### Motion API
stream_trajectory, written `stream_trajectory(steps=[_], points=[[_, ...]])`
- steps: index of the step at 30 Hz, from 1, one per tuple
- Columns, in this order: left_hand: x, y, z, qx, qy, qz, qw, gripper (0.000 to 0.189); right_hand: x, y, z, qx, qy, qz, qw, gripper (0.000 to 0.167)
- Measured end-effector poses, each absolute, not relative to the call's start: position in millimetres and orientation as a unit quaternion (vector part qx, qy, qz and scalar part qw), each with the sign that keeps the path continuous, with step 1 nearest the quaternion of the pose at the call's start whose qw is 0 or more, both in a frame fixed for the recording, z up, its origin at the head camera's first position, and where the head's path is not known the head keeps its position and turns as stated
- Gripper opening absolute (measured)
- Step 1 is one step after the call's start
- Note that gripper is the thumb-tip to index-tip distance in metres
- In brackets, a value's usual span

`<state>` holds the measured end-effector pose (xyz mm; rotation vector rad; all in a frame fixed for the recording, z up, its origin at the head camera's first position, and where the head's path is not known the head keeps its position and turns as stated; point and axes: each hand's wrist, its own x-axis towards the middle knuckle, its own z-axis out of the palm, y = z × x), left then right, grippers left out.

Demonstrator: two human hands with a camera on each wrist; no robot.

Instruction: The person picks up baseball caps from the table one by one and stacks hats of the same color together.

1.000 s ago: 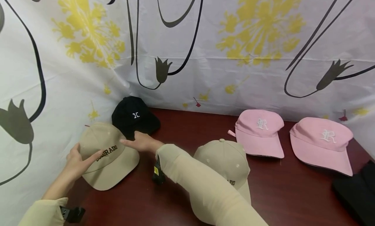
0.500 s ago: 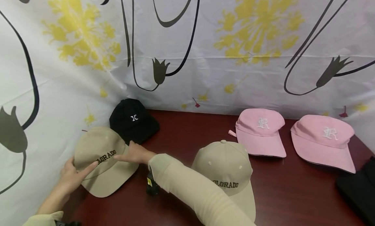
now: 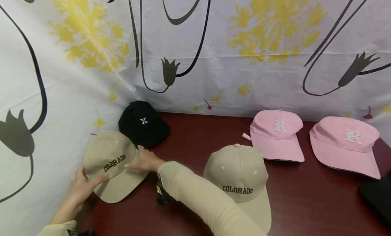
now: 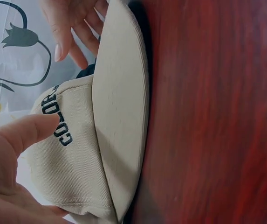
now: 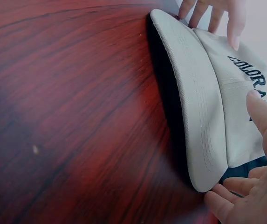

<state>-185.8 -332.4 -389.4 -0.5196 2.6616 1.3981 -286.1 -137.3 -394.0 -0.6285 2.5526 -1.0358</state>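
A beige cap (image 3: 108,154) lettered COLORADO sits on the table's left side, its brim (image 4: 119,107) angled toward the front right. My left hand (image 3: 80,188) lies along its left side, fingers spread beside the crown and thumb stretched over the front near the lettering. At the right side, my right hand (image 3: 145,160) has its fingertips right at the brim's corner; the thumb extends toward the lettering. In the right wrist view, the right-hand fingers (image 5: 222,200) lie loosely beside the brim. Just behind stands a black cap (image 3: 143,124) with a small white logo.
A second beige COLORADO cap (image 3: 236,171) stands at the middle, partly behind my right sleeve (image 3: 201,195). Two pink caps (image 3: 276,134) are farther right, with a black object (image 3: 377,198) at the right edge. A patterned white cloth (image 3: 198,69) walls the dark red table (image 3: 189,134).
My left thumb has slid down off the lettering, uncovering COLORADO. The beige cap has shifted slightly toward the front. Both hands stay beside it, and the head view has moved a little.
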Motion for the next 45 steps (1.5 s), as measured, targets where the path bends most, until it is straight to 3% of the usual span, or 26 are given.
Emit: stream_trajectory(steps=[12, 20, 31, 38, 45], points=[[-185.4, -310.9, -402.2, -0.149, 0.853, 0.498, -0.053, 0.093, -279.0, -128.2, -399.2, -0.221, 0.912, -0.326, 0.114, 0.072], [-185.7, -300.5, -404.2, -0.154, 0.835, 0.525, -0.061, 0.095, -274.4, -125.6, -400.4, -0.161, 0.911, -0.364, 0.110, 0.057], [-187.2, -292.6, -400.3, -0.152, 0.829, 0.529, -0.099, 0.094, -272.8, -121.1, -398.4, -0.146, 0.889, -0.420, 0.107, 0.079], [-186.5, -286.2, -387.4, -0.128, 0.835, 0.525, -0.104, 0.094, -270.9, -112.8, -395.3, -0.158, 0.886, -0.427, 0.089, 0.082], [-187.8, -277.1, -370.6, -0.064, 0.841, 0.514, -0.156, 0.089, -265.1, -95.8, -374.1, -0.178, 0.887, -0.422, 0.055, 0.083]])
